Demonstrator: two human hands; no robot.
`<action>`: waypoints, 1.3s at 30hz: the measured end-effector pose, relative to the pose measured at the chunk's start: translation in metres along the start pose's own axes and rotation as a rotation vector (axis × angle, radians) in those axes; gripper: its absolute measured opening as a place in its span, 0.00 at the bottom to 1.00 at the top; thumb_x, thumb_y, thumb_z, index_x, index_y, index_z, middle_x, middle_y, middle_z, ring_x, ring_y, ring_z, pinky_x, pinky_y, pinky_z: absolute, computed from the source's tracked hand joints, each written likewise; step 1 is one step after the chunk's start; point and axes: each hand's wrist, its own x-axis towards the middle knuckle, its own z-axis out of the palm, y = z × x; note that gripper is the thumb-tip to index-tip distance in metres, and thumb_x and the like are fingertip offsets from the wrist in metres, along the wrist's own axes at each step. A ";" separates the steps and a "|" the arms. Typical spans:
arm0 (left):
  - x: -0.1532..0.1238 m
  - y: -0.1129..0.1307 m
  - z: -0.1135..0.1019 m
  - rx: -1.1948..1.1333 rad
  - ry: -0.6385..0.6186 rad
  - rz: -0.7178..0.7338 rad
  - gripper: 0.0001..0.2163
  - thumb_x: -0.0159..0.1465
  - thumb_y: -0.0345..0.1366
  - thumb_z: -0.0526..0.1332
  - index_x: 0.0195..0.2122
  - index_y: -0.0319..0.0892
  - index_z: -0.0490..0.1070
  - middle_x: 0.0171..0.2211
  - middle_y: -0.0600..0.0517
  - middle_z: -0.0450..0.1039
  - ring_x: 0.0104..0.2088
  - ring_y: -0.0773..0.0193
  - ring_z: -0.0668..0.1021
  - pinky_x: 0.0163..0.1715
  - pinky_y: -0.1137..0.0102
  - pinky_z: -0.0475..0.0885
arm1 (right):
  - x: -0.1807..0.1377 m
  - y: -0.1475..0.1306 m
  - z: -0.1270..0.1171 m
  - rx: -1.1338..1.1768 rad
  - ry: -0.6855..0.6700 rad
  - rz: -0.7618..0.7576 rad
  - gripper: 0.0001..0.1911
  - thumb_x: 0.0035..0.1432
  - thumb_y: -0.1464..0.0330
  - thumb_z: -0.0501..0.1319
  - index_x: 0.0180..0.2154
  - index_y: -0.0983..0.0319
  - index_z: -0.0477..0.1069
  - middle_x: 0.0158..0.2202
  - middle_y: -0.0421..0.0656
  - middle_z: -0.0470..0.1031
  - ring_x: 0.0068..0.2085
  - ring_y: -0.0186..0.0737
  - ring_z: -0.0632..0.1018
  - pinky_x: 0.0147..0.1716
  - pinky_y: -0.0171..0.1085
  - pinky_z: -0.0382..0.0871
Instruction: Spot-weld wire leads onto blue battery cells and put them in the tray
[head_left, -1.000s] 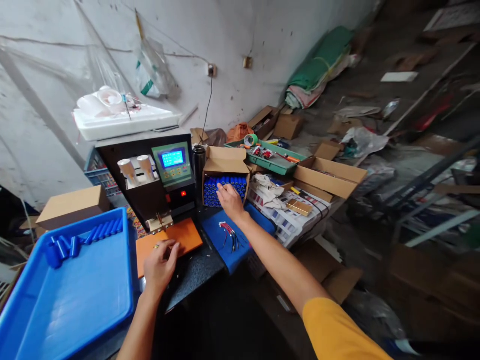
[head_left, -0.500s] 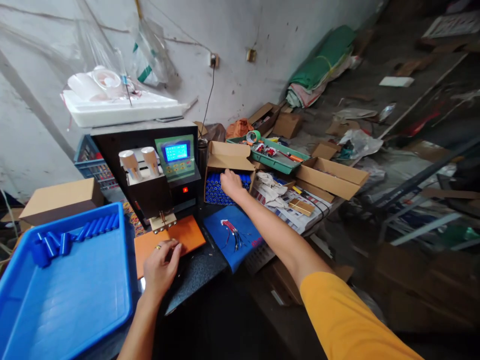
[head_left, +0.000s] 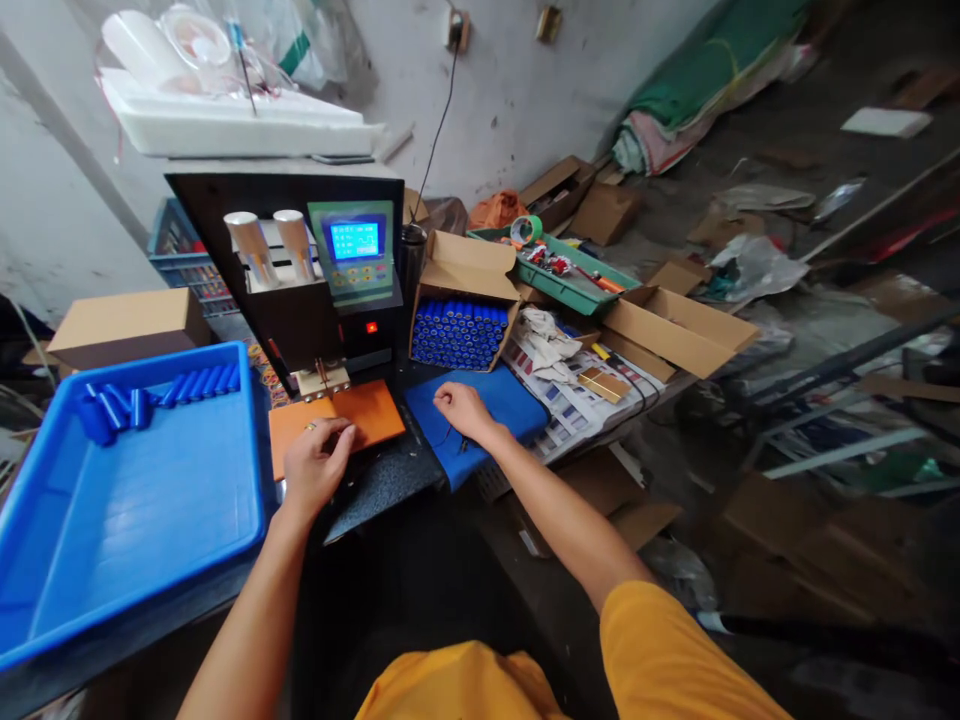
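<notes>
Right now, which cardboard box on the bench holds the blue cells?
The open box just right of the machine's screen. The closed box at left and the wide box further right show none.

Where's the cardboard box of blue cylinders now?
The open cardboard box of blue cylinders stands mid-frame in the head view, just right of the black machine, behind the blue cloth.

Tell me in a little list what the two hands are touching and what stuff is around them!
Left hand: rests on an orange board under the machine's tip.
Right hand: fingers curled on a blue cloth, over thin wires.
Machine: black, with a lit blue screen.
Cardboard box: full of blue cells, behind the right hand.
Blue tray: far left, loose cells along its back edge.
</notes>
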 end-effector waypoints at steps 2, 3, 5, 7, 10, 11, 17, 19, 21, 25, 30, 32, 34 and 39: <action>0.000 0.003 -0.001 -0.040 0.001 -0.030 0.10 0.62 0.43 0.60 0.35 0.42 0.75 0.30 0.50 0.77 0.31 0.62 0.79 0.34 0.68 0.72 | -0.017 -0.012 0.011 -0.011 -0.022 -0.101 0.07 0.58 0.72 0.59 0.34 0.62 0.77 0.33 0.43 0.77 0.34 0.38 0.76 0.36 0.34 0.66; 0.001 0.004 -0.001 -0.051 0.009 -0.039 0.10 0.62 0.43 0.60 0.34 0.42 0.75 0.30 0.50 0.77 0.30 0.63 0.78 0.34 0.68 0.72 | -0.026 -0.020 0.016 -0.021 -0.045 -0.151 0.08 0.59 0.71 0.58 0.35 0.62 0.77 0.34 0.44 0.77 0.35 0.38 0.76 0.37 0.34 0.66; 0.002 0.006 -0.002 -0.056 0.022 -0.042 0.10 0.62 0.42 0.59 0.33 0.42 0.75 0.29 0.50 0.77 0.30 0.63 0.78 0.34 0.69 0.72 | -0.043 -0.039 0.025 -0.045 -0.096 -0.248 0.09 0.62 0.69 0.58 0.38 0.61 0.77 0.37 0.45 0.77 0.37 0.39 0.77 0.38 0.35 0.66; 0.004 0.007 -0.003 -0.049 0.021 -0.042 0.10 0.62 0.41 0.59 0.32 0.41 0.75 0.29 0.50 0.76 0.30 0.64 0.77 0.34 0.69 0.71 | -0.058 -0.059 0.033 -0.077 -0.134 -0.294 0.11 0.64 0.66 0.56 0.39 0.60 0.77 0.38 0.46 0.77 0.37 0.39 0.77 0.38 0.35 0.66; 0.005 0.005 -0.004 -0.050 0.019 -0.057 0.10 0.62 0.41 0.58 0.32 0.41 0.75 0.30 0.49 0.76 0.31 0.64 0.77 0.34 0.69 0.71 | -0.071 -0.085 0.043 -0.130 -0.199 -0.329 0.15 0.66 0.64 0.53 0.39 0.61 0.77 0.38 0.48 0.77 0.37 0.42 0.78 0.37 0.36 0.66; 0.006 0.004 -0.004 -0.058 0.024 -0.066 0.11 0.62 0.41 0.58 0.32 0.40 0.75 0.30 0.49 0.76 0.30 0.64 0.77 0.34 0.69 0.71 | -0.072 -0.092 0.046 -0.146 -0.230 -0.348 0.15 0.66 0.64 0.53 0.41 0.61 0.77 0.38 0.48 0.78 0.37 0.43 0.79 0.37 0.37 0.66; 0.007 0.001 -0.002 -0.091 0.050 -0.078 0.11 0.62 0.42 0.59 0.32 0.40 0.74 0.28 0.50 0.76 0.29 0.65 0.76 0.32 0.70 0.71 | -0.061 -0.117 0.061 -0.312 -0.392 -0.417 0.17 0.66 0.72 0.48 0.50 0.64 0.71 0.43 0.53 0.76 0.43 0.48 0.79 0.40 0.41 0.69; 0.007 0.000 -0.002 -0.108 0.048 -0.074 0.10 0.62 0.41 0.59 0.31 0.40 0.74 0.28 0.51 0.76 0.28 0.65 0.76 0.32 0.70 0.71 | -0.057 -0.119 0.062 -0.363 -0.413 -0.442 0.18 0.66 0.74 0.46 0.48 0.66 0.71 0.44 0.55 0.76 0.44 0.50 0.78 0.42 0.43 0.69; 0.008 0.001 -0.003 -0.138 0.046 -0.081 0.10 0.61 0.41 0.60 0.31 0.40 0.74 0.28 0.51 0.76 0.29 0.65 0.76 0.32 0.70 0.71 | -0.056 -0.118 0.060 -0.365 -0.424 -0.454 0.18 0.66 0.75 0.45 0.49 0.67 0.70 0.44 0.56 0.75 0.45 0.49 0.78 0.43 0.42 0.68; 0.008 0.004 -0.006 -0.245 0.082 -0.144 0.10 0.60 0.42 0.62 0.31 0.40 0.75 0.29 0.50 0.77 0.29 0.64 0.77 0.33 0.69 0.73 | -0.054 -0.110 0.050 -0.002 -0.307 -0.392 0.13 0.65 0.69 0.50 0.42 0.64 0.72 0.40 0.51 0.76 0.40 0.43 0.77 0.40 0.38 0.67; -0.010 0.018 -0.007 -0.445 0.176 -0.295 0.14 0.57 0.45 0.65 0.37 0.39 0.77 0.34 0.47 0.79 0.32 0.64 0.79 0.34 0.68 0.74 | -0.044 -0.104 0.041 1.085 -0.124 -0.022 0.09 0.56 0.62 0.60 0.30 0.62 0.68 0.20 0.35 0.63 0.20 0.29 0.64 0.21 0.30 0.56; -0.021 0.026 -0.004 -0.498 0.144 -0.365 0.16 0.56 0.46 0.66 0.38 0.39 0.77 0.33 0.47 0.80 0.29 0.65 0.78 0.31 0.69 0.73 | -0.041 -0.105 0.041 1.400 -0.166 0.106 0.10 0.51 0.62 0.63 0.30 0.61 0.66 0.18 0.31 0.57 0.18 0.26 0.57 0.17 0.29 0.48; -0.031 0.034 0.000 -0.538 0.095 -0.426 0.16 0.55 0.46 0.66 0.38 0.38 0.77 0.31 0.47 0.80 0.26 0.66 0.77 0.27 0.71 0.72 | -0.040 -0.107 0.042 1.567 -0.182 0.170 0.11 0.48 0.63 0.65 0.31 0.61 0.66 0.18 0.31 0.58 0.17 0.25 0.56 0.16 0.27 0.45; -0.044 0.043 0.006 -0.601 0.103 -0.489 0.17 0.55 0.45 0.67 0.40 0.38 0.77 0.30 0.48 0.79 0.24 0.69 0.74 0.25 0.73 0.70 | -0.043 -0.113 0.050 1.661 -0.148 0.214 0.11 0.47 0.65 0.66 0.31 0.62 0.67 0.18 0.31 0.58 0.18 0.24 0.58 0.15 0.26 0.45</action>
